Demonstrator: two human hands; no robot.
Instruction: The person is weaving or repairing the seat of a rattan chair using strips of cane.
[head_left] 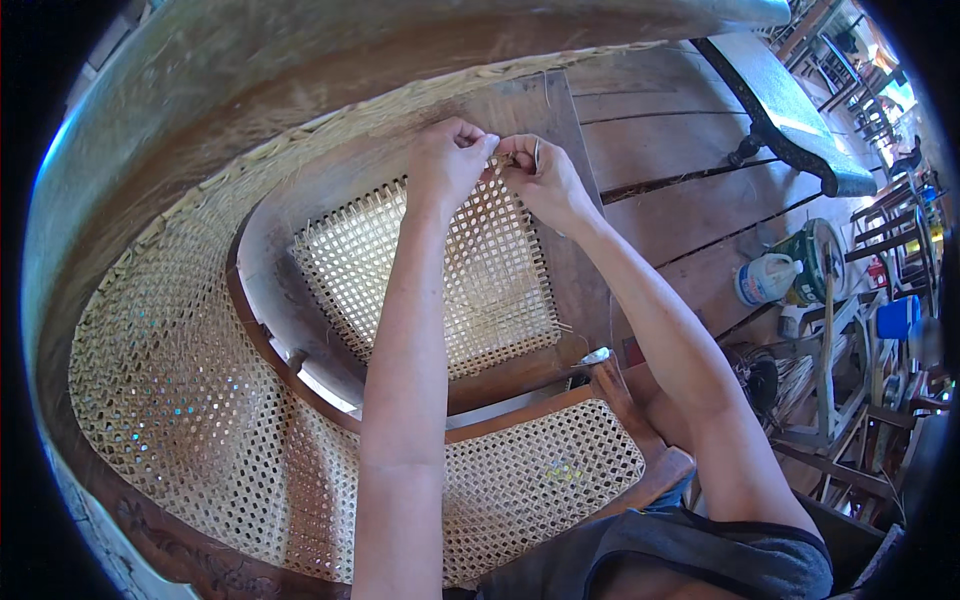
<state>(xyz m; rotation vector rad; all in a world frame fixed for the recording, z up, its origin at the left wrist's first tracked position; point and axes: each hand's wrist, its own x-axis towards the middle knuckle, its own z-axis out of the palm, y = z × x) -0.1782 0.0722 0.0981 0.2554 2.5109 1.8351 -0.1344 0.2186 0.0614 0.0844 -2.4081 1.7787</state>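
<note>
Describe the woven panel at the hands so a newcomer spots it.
Start with the big curved cane surface at left. Within its curve, a wooden frame holds the woven panel, its far corner at the left hand and right hand. Unlike the cane surface, it has dark dashes lining its right edge.

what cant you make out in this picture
All in the head view:
Anything pinched in the left hand or right hand: too small, and covered by the hands themselves.
Part of the square cane panel: hidden behind the left forearm.
The curved wooden rail: cut off by the top edge.
The far furniture: small and blurred near the right rim.
</note>
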